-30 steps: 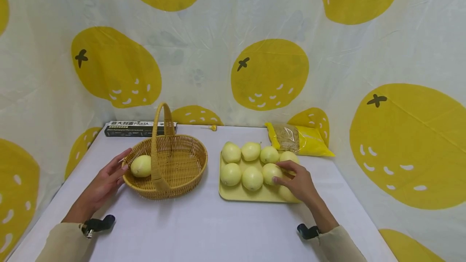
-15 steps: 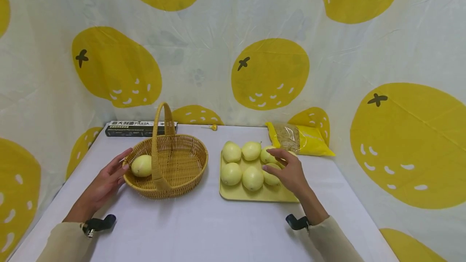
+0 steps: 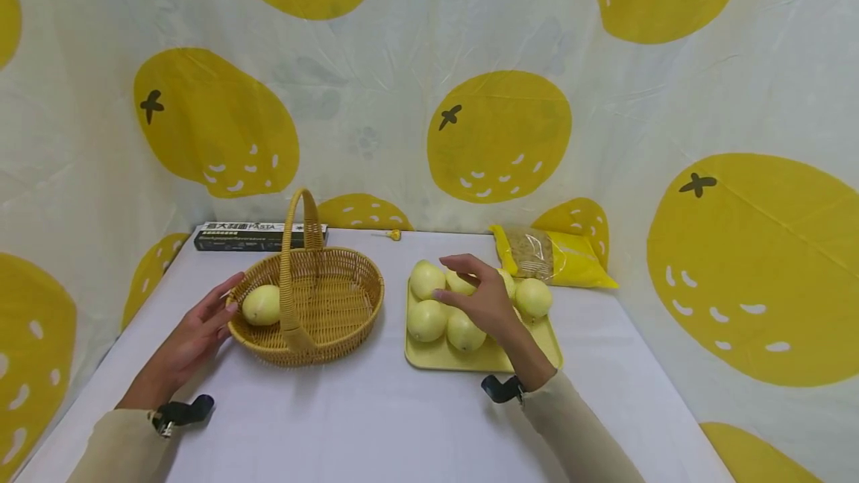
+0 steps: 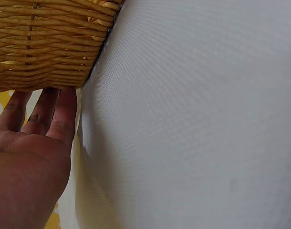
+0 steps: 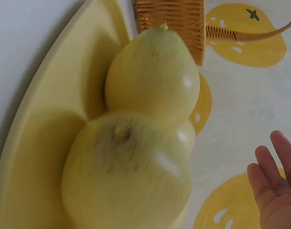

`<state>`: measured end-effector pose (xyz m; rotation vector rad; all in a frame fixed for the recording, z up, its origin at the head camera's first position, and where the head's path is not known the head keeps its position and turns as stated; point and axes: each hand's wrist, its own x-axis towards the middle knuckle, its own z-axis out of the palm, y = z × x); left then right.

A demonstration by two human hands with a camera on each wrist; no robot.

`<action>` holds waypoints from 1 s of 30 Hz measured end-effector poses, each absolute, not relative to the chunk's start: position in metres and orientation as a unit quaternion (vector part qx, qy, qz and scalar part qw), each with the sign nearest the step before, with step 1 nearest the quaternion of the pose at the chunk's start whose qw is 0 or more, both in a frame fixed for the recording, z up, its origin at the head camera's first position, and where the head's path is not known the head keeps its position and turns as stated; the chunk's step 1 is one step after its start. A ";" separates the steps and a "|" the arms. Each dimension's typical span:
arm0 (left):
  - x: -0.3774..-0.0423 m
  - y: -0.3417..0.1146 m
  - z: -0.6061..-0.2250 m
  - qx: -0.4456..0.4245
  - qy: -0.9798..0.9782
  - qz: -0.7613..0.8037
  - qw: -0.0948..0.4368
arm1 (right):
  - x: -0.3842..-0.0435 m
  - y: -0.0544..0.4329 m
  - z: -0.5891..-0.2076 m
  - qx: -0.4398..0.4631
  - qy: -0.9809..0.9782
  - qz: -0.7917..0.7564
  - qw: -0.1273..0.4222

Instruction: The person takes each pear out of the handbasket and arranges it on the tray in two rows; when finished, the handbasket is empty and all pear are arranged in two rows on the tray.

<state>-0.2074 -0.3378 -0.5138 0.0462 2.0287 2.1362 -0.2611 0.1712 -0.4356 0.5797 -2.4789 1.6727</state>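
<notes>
Near its left end, a brown wicker basket [image 3: 342,311] with an arched handle holds one pale yellow melon [image 3: 262,305]. My left hand [image 3: 191,341] touches the basket's left side, its fingers fairly straight against the weave in the left wrist view. Over a pale yellow tray [image 3: 429,361] of several round pale melons [image 3: 426,320], my right hand [image 3: 486,302] hovers with thumb and fingers apart, nothing between them. It hides part of the tray's middle. The right wrist view shows a stemmed melon [image 5: 126,171] close up, apart from that hand's fingers [image 5: 267,167].
At the back left, behind the basket, lies a dark pasta box [image 3: 238,238]. A yellow bag of dry food [image 3: 553,256] rests behind the tray, and a small yellow object [image 3: 393,235] lies at the back edge. White cloth [image 3: 335,423] covers the table; a lemon-print curtain rises behind.
My right hand has moved left across the tray, uncovering the melons and tray surface at its right end. The left hand and basket have stayed in place.
</notes>
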 end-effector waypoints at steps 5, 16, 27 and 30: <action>-0.207 -0.338 -0.513 0.009 0.680 0.726 0.102 | -0.268 0.144 -0.435 0.211 -0.807 0.550 0.037; -0.207 -0.340 -0.513 0.010 0.686 0.720 0.104 | -0.281 0.082 -0.430 0.270 -0.794 0.545 0.013; -0.208 -0.341 -0.514 0.007 0.681 0.724 0.108 | -0.294 0.021 -0.426 0.311 -0.781 0.539 -0.045; -0.209 -0.341 -0.515 0.009 0.680 0.726 0.107 | -0.296 0.008 -0.425 0.312 -0.787 0.530 -0.054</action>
